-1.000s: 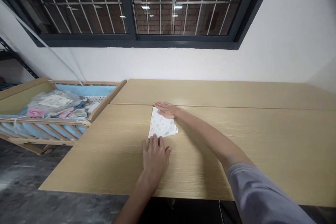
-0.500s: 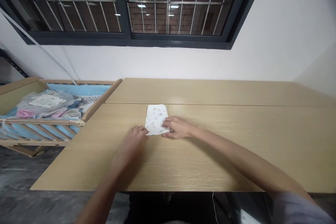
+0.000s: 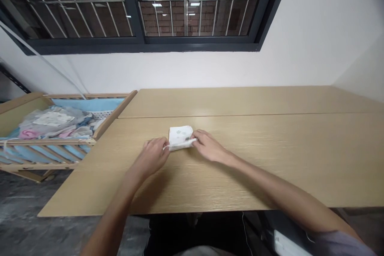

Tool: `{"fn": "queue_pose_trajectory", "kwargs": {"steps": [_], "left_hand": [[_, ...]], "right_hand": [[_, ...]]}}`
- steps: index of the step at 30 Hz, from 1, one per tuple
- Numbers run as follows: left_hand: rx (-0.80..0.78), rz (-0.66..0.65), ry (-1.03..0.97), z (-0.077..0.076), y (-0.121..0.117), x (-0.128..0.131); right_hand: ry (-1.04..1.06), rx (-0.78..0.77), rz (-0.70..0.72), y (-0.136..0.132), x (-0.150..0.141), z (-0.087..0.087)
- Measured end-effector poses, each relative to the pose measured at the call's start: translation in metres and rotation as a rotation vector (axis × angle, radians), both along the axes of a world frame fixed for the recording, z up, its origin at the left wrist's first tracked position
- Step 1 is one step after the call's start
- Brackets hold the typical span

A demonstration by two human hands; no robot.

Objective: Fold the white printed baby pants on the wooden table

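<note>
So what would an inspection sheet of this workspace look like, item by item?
Surface: light wood-grain table, two sections joined.
Job's things: small folded white printed cloth.
Clutter: clothes heaped in a wooden cot beside the table.
Hands: left hand and right hand pinch the cloth's near edge at either end.
Cables: thin white cable below the table.
Surroundings: barred window, white wall, dark floor.

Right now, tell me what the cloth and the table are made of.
The cloth looks like soft matte cotton, printed and creased. The table looks like pale laminate or veneer: fine straight grain, low sheen.
</note>
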State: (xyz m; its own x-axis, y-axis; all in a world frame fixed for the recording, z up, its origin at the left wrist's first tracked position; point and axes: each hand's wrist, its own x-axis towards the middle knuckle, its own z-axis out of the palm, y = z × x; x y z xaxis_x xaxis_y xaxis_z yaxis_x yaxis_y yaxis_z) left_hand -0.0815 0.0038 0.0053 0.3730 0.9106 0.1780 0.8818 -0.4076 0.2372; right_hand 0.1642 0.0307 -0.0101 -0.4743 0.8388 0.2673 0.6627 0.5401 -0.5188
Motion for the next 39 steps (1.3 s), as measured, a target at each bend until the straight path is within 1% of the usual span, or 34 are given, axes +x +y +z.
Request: {"fn": "queue_pose_trajectory", "kwargs": {"steps": [2, 4, 6, 7, 9, 11, 14, 16, 17, 19, 21, 23, 25, 26, 28, 30, 32, 35, 39], "left_hand": [[-0.011, 0.019, -0.054, 0.014, 0.012, 0.003], [-0.003, 0.051, -0.050, 0.025, 0.030, 0.006], [-0.002, 0.107, 0.011, 0.029, 0.050, 0.011], [-0.002, 0.137, 0.046, 0.028, 0.061, 0.014], [0.001, 0.193, 0.097, 0.022, 0.080, 0.020], [0.010, 0.231, 0.117, 0.010, 0.095, 0.025], [0.016, 0.275, 0.141, -0.013, 0.111, 0.028], [0.021, 0.289, 0.148, -0.025, 0.117, 0.027], [0.025, 0.291, 0.148, -0.029, 0.119, 0.027], [0.044, 0.290, 0.141, -0.032, 0.119, 0.026], [0.089, 0.294, 0.123, -0.031, 0.116, 0.027], [0.149, 0.305, 0.102, -0.029, 0.109, 0.030], [0.222, 0.290, 0.049, -0.030, 0.102, 0.035], [0.253, 0.257, 0.002, -0.032, 0.099, 0.038], [0.273, 0.147, -0.099, -0.040, 0.095, 0.044], [0.220, 0.030, -0.150, -0.052, 0.094, 0.050], [0.124, -0.027, -0.122, -0.063, 0.095, 0.053], [0.038, -0.029, -0.061, -0.075, 0.097, 0.054], [0.014, 0.016, -0.029, -0.080, 0.097, 0.046]], "right_hand": [[0.085, -0.043, -0.062, 0.016, -0.001, 0.004], [0.133, -0.082, -0.138, 0.036, -0.005, 0.005], [0.158, -0.095, -0.201, 0.056, -0.009, 0.001], [0.167, -0.088, -0.223, 0.065, -0.012, -0.002], [0.178, -0.057, -0.260, 0.083, -0.016, -0.013], [0.181, -0.037, -0.301, 0.097, -0.019, -0.027], [0.192, -0.042, -0.346, 0.112, -0.021, -0.049], [0.205, -0.041, -0.348, 0.117, -0.021, -0.060], [0.208, -0.042, -0.347, 0.118, -0.021, -0.062], [0.203, -0.045, -0.362, 0.116, -0.021, -0.062], [0.170, -0.006, -0.403, 0.107, -0.022, -0.055], [0.114, 0.091, -0.404, 0.095, -0.023, -0.046], [0.041, 0.201, -0.305, 0.082, -0.026, -0.037], [-0.001, 0.239, -0.230, 0.077, -0.028, -0.035], [-0.093, 0.275, -0.096, 0.070, -0.033, -0.036], [-0.187, 0.276, -0.013, 0.068, -0.038, -0.042], [-0.263, 0.268, 0.014, 0.069, -0.041, -0.051], [-0.314, 0.252, -0.012, 0.071, -0.040, -0.059], [-0.304, 0.206, -0.040, 0.070, -0.031, -0.058]]}}
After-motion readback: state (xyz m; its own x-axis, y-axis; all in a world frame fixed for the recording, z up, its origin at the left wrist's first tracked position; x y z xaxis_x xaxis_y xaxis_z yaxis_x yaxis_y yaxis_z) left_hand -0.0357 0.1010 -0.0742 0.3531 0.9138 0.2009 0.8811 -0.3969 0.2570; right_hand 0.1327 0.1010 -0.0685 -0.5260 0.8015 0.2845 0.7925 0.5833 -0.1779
